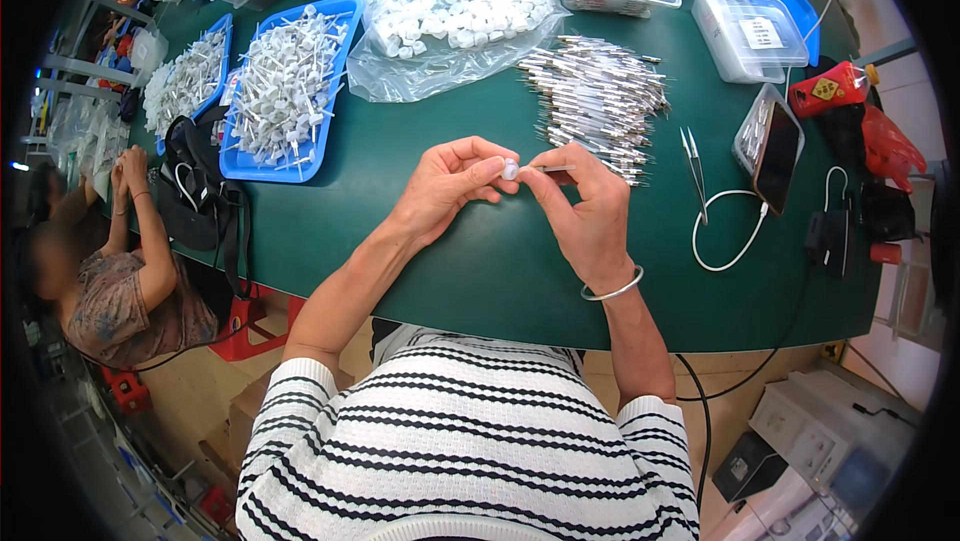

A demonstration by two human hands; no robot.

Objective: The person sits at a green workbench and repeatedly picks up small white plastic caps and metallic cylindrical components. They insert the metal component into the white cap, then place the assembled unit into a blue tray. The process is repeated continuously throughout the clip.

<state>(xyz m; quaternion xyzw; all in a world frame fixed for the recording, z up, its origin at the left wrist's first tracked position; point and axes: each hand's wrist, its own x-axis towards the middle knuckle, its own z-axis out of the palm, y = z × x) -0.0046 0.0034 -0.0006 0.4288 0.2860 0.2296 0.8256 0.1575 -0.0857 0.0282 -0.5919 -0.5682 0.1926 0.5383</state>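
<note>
Above the green table, my left hand (445, 186) pinches a small white plastic cap (511, 170) between thumb and fingertips. My right hand (588, 203) is closed on a thin metal rod (556, 169), its fingertips meeting the cap's right side. Whether the rod's end is inside the cap is hidden by the fingers. Just beyond my right hand lies a pile of slim metal rods (600, 96) with white parts. A clear bag of loose white caps (450, 1) is spread open farther back.
Blue trays (318, 163) of white capped stems stand at the left by a black bag (195, 191). Tweezers (694, 166), a white cable (712, 266), a phone (777, 158) and clear boxes (745, 36) lie to the right. Another person (120, 281) sits at far left.
</note>
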